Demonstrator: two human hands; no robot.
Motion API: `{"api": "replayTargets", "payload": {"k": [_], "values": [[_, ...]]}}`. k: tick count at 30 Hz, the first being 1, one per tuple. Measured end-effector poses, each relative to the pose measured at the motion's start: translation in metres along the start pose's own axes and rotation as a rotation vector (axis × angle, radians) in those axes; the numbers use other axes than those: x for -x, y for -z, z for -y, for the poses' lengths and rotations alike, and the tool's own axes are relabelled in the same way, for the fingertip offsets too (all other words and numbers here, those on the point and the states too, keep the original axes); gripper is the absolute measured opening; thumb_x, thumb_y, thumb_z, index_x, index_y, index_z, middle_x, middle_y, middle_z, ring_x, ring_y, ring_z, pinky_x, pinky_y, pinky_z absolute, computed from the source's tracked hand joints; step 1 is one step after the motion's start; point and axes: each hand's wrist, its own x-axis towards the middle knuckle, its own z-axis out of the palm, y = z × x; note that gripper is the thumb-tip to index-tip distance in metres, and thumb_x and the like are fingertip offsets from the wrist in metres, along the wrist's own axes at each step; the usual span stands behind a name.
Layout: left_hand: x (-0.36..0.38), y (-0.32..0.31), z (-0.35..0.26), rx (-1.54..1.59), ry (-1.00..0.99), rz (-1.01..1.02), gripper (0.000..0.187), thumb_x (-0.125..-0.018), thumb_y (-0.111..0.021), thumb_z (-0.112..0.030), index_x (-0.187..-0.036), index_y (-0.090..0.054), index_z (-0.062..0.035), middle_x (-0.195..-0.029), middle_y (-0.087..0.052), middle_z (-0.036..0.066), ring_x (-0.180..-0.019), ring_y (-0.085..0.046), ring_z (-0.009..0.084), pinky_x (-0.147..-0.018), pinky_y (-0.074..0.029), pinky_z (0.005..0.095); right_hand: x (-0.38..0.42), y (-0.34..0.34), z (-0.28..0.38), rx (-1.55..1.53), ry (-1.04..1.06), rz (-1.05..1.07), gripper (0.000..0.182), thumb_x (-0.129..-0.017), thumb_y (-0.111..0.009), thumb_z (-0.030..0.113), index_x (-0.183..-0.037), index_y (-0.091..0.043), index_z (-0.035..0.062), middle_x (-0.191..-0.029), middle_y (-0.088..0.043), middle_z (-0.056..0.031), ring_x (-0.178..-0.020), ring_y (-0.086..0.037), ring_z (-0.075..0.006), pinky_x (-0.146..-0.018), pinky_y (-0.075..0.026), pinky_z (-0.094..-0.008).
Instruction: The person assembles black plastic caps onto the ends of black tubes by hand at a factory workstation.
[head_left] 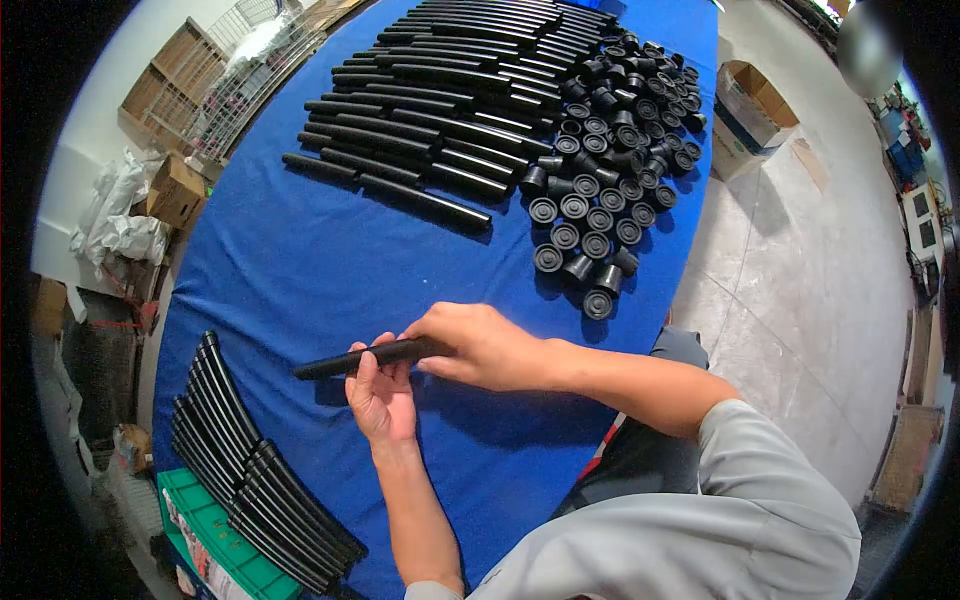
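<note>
A black tube with a dull, dark surface lies nearly level across my hands, above the blue cloth. My left hand supports it from below, thumb and fingers curled around its middle. Wrapped over its right end is my right hand, which hides that end. Beyond my hands, rows of black tubes lie side by side, each with a matte and a glossy section. To their right sits a heap of black rubber end caps, the closest ones showing ringed round faces.
At the lower left, more black tubes lie in a fanned stack partly over a green crate. The blue cloth covers the table. Cardboard boxes stand on the floor to the right, and a wire cage stands at left.
</note>
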Motion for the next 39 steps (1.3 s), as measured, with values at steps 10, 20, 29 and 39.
{"api": "replayTargets", "payload": {"k": [10,20,29,39], "values": [[0.001,-0.009,0.006,0.043,-0.007,0.02,0.015,-0.097,-0.069,-0.012,-0.111,-0.067,-0.0099,-0.116,-0.07,0.018,-0.111,-0.068,0.0328,-0.095,-0.058,0.049,-0.01,0.0,0.012,0.063,0.073,0.057,0.043,-0.085,-0.073,0.008,-0.126,-0.062,0.0043,-0.11,-0.066,-0.0169,-0.101,-0.065,-0.0377,-0.085,-0.054,-0.0446],[-0.003,-0.006,0.012,0.172,-0.006,0.153,0.021,-0.097,-0.068,-0.008,-0.117,-0.065,-0.0124,-0.124,-0.069,0.017,-0.123,-0.063,0.0356,-0.104,-0.053,0.0499,-0.014,0.001,0.017,0.116,0.083,0.023,0.044,-0.08,-0.077,0.0,-0.121,-0.066,0.0022,-0.104,-0.067,-0.0167,-0.095,-0.069,-0.036,-0.082,-0.056,-0.042],[-0.004,-0.007,0.013,0.093,0.01,0.178,0.02,-0.097,-0.069,-0.012,-0.116,-0.064,-0.0141,-0.124,-0.069,0.016,-0.121,-0.065,0.0331,-0.103,-0.055,0.0484,-0.013,0.002,0.013,0.043,-0.087,0.078,0.037,-0.085,-0.075,0.002,-0.121,-0.065,0.0006,-0.107,-0.067,-0.0174,-0.093,-0.068,-0.0333,-0.078,-0.055,-0.0397],[-0.002,-0.013,0.01,0.095,0.003,0.169,0.018,-0.098,-0.068,-0.014,-0.115,-0.062,-0.0155,-0.122,-0.069,0.016,-0.121,-0.065,0.0332,-0.101,-0.056,0.0487,-0.015,0.006,0.024,-0.173,-0.423,0.127,0.029,-0.086,-0.076,0.006,-0.113,-0.067,-0.0011,-0.09,-0.068,-0.0143,-0.078,-0.066,-0.0227,-0.07,-0.052,-0.0338]]}}
